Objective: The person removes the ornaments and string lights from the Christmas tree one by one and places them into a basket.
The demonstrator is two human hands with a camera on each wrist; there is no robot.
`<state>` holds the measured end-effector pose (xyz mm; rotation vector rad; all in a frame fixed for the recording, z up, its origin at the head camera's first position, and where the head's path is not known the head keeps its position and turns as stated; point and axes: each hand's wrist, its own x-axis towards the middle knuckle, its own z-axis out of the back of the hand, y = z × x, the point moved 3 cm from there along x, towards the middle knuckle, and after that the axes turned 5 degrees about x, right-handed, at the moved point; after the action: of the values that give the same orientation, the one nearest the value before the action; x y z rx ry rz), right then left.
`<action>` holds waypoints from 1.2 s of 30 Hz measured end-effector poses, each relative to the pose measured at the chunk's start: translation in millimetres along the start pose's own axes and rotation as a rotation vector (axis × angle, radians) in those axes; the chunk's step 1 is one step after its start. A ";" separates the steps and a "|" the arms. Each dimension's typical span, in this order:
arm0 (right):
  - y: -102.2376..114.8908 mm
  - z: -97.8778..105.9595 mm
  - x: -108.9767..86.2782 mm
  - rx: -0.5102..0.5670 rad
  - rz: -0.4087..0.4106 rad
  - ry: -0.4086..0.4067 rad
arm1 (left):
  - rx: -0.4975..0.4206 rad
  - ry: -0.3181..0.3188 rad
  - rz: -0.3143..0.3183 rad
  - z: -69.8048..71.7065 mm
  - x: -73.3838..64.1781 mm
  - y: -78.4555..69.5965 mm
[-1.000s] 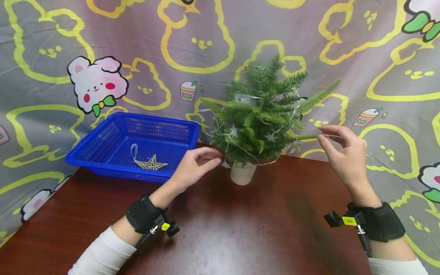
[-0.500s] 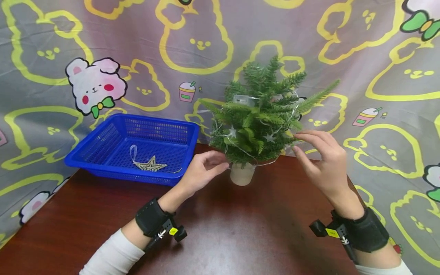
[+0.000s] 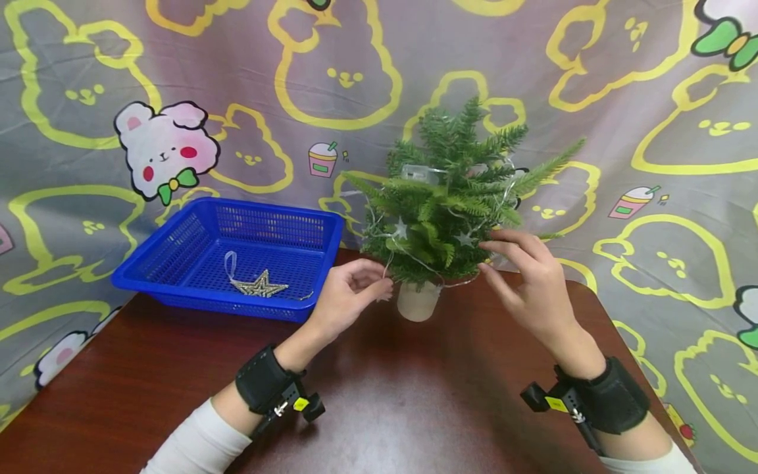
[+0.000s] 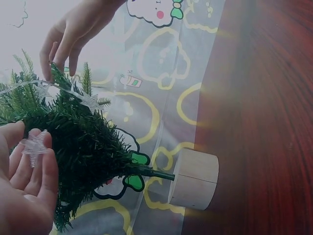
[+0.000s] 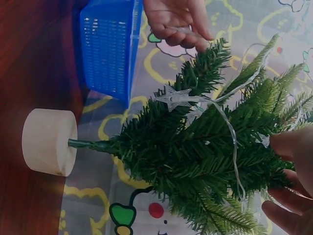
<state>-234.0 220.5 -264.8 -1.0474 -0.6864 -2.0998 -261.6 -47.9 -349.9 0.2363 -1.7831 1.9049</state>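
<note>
A small green Christmas tree (image 3: 444, 191) with a pale round base (image 3: 417, 301) stands on the table, wound with a clear string of star lights (image 3: 400, 228). At its lower left is my left hand (image 3: 351, 294), its fingers loosely bent. In the left wrist view one clear star (image 4: 35, 145) lies against those fingers, the thumb apart from it. My right hand (image 3: 535, 286) is at the lower right branches, fingers spread and fingertips among the needles. Near its thumb in the right wrist view shows another small star (image 5: 264, 140). Whether the right fingertips touch the wire is unclear.
A blue plastic basket (image 3: 172, 289) stands left of the tree. In it lies a glittery gold star ornament (image 3: 260, 284) with a ribbon loop. A clear battery box (image 3: 420, 173) sits among the upper branches. Behind hangs a patterned cloth (image 3: 225, 59).
My right hand has moved left, letting go of a branch tip at the far right and coming in to the lower right branches. My left hand has shifted slightly right, toward the trunk.
</note>
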 end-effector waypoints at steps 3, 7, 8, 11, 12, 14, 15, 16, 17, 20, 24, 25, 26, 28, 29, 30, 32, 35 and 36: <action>-0.4 -1.0 -0.1 -0.015 -0.001 0.007 | -0.004 -0.016 -0.014 1.3 -0.8 -0.7; -2.2 -0.8 -0.6 -0.032 0.001 0.005 | 0.003 -0.035 -0.065 3.4 -2.2 -3.0; -3.0 -0.7 -0.8 -0.035 0.001 0.003 | 0.004 -0.041 -0.084 3.9 -2.5 -3.5; -6.2 0.2 -1.8 -0.041 -0.006 0.000 | 0.005 -0.064 -0.140 5.0 -3.2 -5.5; -7.6 0.5 -2.2 -0.048 -0.013 0.007 | 0.003 -0.071 -0.155 5.2 -3.4 -6.7; -10.2 0.5 -3.0 -0.050 -0.020 0.006 | -0.002 -0.081 -0.179 5.6 -3.9 -8.6; -11.2 0.5 -3.2 -0.047 -0.021 -0.001 | -0.002 -0.084 -0.188 5.8 -4.1 -9.7; -12.2 0.6 -3.4 -0.049 -0.023 -0.001 | 0.001 -0.087 -0.196 6.1 -4.4 -10.8; -13.0 0.5 -3.5 -0.046 -0.022 -0.009 | 0.007 -0.089 -0.203 6.4 -4.6 -11.5; -15.0 0.8 -3.7 -0.047 -0.024 -0.017 | 0.028 -0.094 -0.208 7.6 -4.8 -12.8; -17.8 1.7 -4.5 -0.050 -0.029 -0.010 | 0.017 -0.098 -0.182 9.0 -4.7 -13.7; -18.3 1.7 -4.6 -0.045 -0.027 -0.015 | 0.003 -0.101 -0.175 9.2 -4.6 -13.7; -18.9 1.8 -4.6 -0.044 -0.027 -0.015 | -0.010 -0.107 -0.171 9.5 -4.4 -14.0; -20.1 1.9 -4.5 -0.042 -0.026 -0.018 | -0.049 -0.127 -0.162 10.0 -3.7 -14.8; -20.6 1.9 -4.4 -0.040 -0.025 -0.019 | -0.061 -0.145 -0.158 10.5 -3.2 -14.9; -21.2 2.0 -4.3 -0.039 -0.024 -0.021 | -0.071 -0.162 -0.157 11.0 -2.6 -15.5; -22.5 2.2 -4.1 -0.035 -0.022 -0.020 | -0.091 -0.198 -0.157 12.0 -1.3 -16.6; -24.3 2.6 -3.8 -0.024 -0.019 -0.021 | -0.087 -0.242 -0.173 13.6 1.0 -17.9; -24.9 2.8 -3.7 -0.025 -0.021 -0.015 | -0.068 -0.257 -0.191 14.3 1.9 -18.7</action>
<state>-250.0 239.3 -270.1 -1.0747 -0.6825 -2.1261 -257.4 -61.2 -330.9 0.6279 -1.9087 1.7383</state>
